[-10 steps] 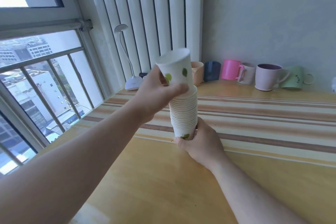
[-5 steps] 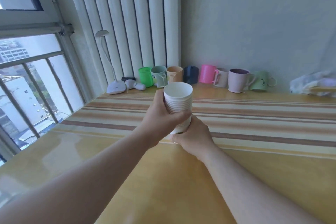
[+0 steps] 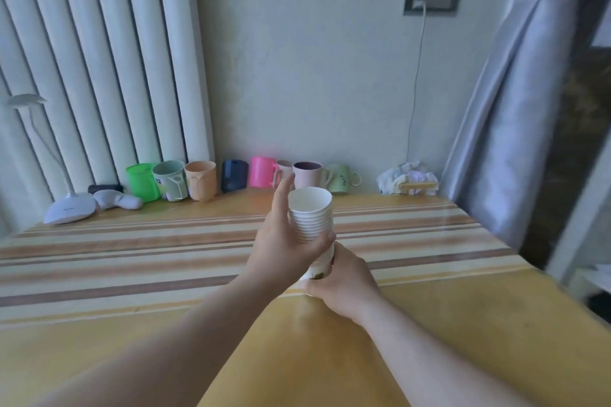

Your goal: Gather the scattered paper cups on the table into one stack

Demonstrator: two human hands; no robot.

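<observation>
2 bare forearms reach in from the bottom edge and meet over the yellow wooden table (image 3: 330, 357), both hands on 1 stack of paper cups (image 3: 310, 221). The right hand (image 3: 344, 284) is the nearer one: it is closed around the bottom of the stack, fingers wrapped under the lowest cup, which shows a small green leaf print. The left hand (image 3: 284, 241) sits higher on the stack's left side, its thumb pressed across the front of the nested rims while the fingers stand up loosely behind the top cup rather than curling tight. The stack is upright, tipped slightly, its open white mouth facing the camera, held above the near edge of the striped tablecloth (image 3: 132, 251); whether its base touches the table cannot be told. Beyond it the cloth runs in brown and cream bands to the wall. Along that far edge stands a row of mugs (image 3: 238, 177), 8 in all: green, pale green, peach, dark blue, pink, 2 pale ones and a light green. Left of them lie a small white object and the base of a white desk lamp (image 3: 69, 208). To the right sits a crumpled bundle (image 3: 408, 178), near a grey curtain (image 3: 515, 102). A cable hangs from a wall socket (image 3: 431, 0).
</observation>
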